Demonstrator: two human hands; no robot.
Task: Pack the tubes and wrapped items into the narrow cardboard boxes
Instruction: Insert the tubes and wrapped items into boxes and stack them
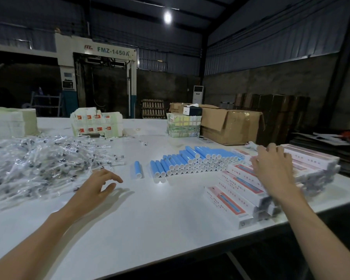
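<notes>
A stack of blue tubes with white caps (192,161) lies in rows at the table's middle. One lone blue tube (137,169) lies to its left. A big heap of clear-wrapped items (38,164) covers the left side. Narrow white boxes with red print (238,188) lie side by side at the right, with more stacked behind them (311,164). My left hand (98,185) hovers over the bare tabletop next to the heap, fingers spread, holding nothing. My right hand (275,168) is above the narrow boxes, fingers loosely extended, holding nothing.
The white table (150,219) ends at a front-right edge near the boxes. At the back stand flat carton stacks (97,122), a strapped bundle (183,125), an open brown carton (230,126) and pale stacks (10,122). A large machine stands behind.
</notes>
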